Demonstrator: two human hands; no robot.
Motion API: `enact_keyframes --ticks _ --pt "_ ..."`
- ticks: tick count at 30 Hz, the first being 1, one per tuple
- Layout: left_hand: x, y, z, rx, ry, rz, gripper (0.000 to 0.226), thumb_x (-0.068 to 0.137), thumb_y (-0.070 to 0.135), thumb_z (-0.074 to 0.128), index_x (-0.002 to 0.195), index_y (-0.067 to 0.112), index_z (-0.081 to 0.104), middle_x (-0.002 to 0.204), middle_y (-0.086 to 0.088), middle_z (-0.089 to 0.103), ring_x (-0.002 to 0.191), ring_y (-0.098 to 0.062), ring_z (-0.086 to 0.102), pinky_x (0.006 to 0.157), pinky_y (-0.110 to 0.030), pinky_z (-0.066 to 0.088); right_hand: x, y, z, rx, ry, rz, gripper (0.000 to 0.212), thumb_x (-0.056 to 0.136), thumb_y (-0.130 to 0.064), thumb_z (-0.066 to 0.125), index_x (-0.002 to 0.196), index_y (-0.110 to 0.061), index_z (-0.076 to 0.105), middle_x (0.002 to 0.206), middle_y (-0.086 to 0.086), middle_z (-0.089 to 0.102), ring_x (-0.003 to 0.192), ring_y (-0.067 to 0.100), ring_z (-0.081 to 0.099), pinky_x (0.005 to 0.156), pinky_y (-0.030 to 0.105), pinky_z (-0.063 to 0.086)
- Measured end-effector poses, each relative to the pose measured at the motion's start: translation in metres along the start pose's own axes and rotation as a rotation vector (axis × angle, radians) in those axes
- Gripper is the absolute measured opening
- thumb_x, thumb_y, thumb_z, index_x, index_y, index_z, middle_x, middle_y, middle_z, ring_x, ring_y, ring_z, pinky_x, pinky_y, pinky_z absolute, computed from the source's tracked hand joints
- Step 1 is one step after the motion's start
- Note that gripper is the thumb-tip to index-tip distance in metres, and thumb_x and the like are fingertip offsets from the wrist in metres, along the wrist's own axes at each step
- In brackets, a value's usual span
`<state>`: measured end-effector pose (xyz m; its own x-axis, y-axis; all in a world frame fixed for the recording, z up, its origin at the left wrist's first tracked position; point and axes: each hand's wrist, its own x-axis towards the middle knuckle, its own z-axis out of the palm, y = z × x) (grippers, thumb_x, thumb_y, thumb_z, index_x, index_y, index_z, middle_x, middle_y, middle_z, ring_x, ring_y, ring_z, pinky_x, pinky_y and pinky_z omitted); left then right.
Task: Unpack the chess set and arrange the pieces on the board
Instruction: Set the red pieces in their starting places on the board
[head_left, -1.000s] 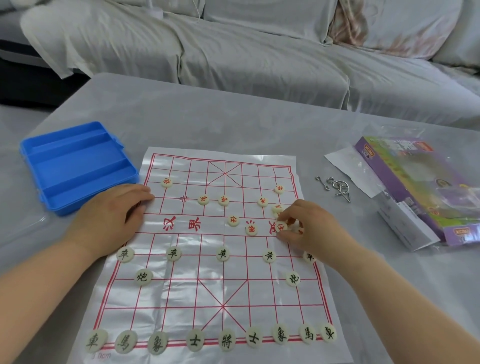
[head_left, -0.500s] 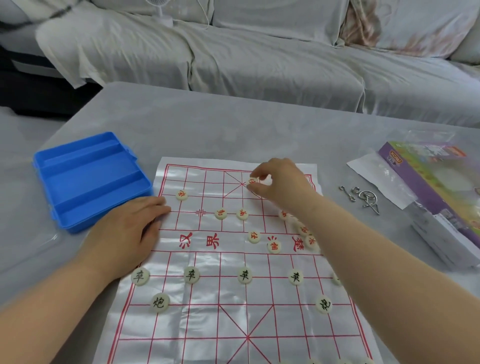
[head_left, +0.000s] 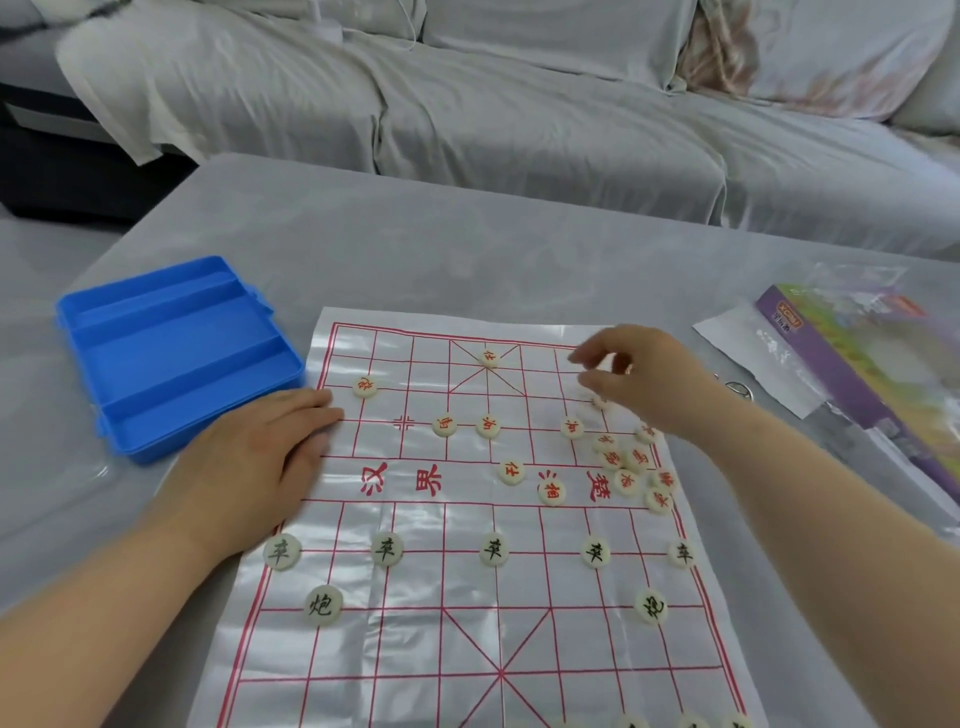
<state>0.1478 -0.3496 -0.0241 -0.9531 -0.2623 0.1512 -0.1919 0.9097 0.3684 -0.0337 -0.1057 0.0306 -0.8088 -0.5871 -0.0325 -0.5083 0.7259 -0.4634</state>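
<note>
Head view: a person's two hands work over a thin plastic board (head_left: 467, 519) spread on the grey worktop (head_left: 467, 249), red grid lines running away from the wearer. The left hand (head_left: 260, 457) lies flat and open, palm down on the board's left edge, holding nothing. The right hand (head_left: 644, 379) hovers over the board's far-right corner, fingers loosely curled; whether they pinch a piece is impossible to tell. Black pieces (head_left: 492, 550) stand in an even row across the board's near half, while red pieces (head_left: 628, 467) cluster in a loose heap at its right edge near the midline, a few already spread over the far half and one red piece (head_left: 488, 357) set in the far palace. The discs look small, light, hard and smooth, likely to slide on the glossy sheet; each is probably best pinched by its rim between thumb and fingertip. Being round, they have no long axis; the red characters face away from the wearer, the black ones toward. The creased board appears flimsy and apt to shift. An empty blue tray (head_left: 171, 353) sits just left of the board.
</note>
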Motion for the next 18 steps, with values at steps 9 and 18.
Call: enact_keyframes --ticks 9,18 --pt "0.000 0.002 0.000 0.001 -0.021 -0.018 0.029 0.085 0.012 0.054 0.113 0.011 0.062 0.124 -0.007 0.057 0.115 -0.028 0.051 0.094 -0.030 0.028 -0.053 0.023 -0.008 -0.049 -0.078 0.125 0.012 0.085 -0.018 0.058 0.084 -0.029 0.053 0.083 -0.013 0.050 0.070 0.002 0.047 0.060 0.010 0.036" --pt "0.000 0.001 0.000 -0.032 -0.035 -0.037 0.029 0.085 0.011 0.054 0.113 0.010 0.062 0.124 -0.008 0.057 0.115 -0.030 0.051 0.098 -0.040 0.033 -0.048 0.009 0.026 -0.316 0.028 0.021 0.033 0.087 -0.031 0.052 0.118 -0.020 0.051 0.117 -0.004 0.054 0.110 0.014 0.042 0.077 0.019 0.026"
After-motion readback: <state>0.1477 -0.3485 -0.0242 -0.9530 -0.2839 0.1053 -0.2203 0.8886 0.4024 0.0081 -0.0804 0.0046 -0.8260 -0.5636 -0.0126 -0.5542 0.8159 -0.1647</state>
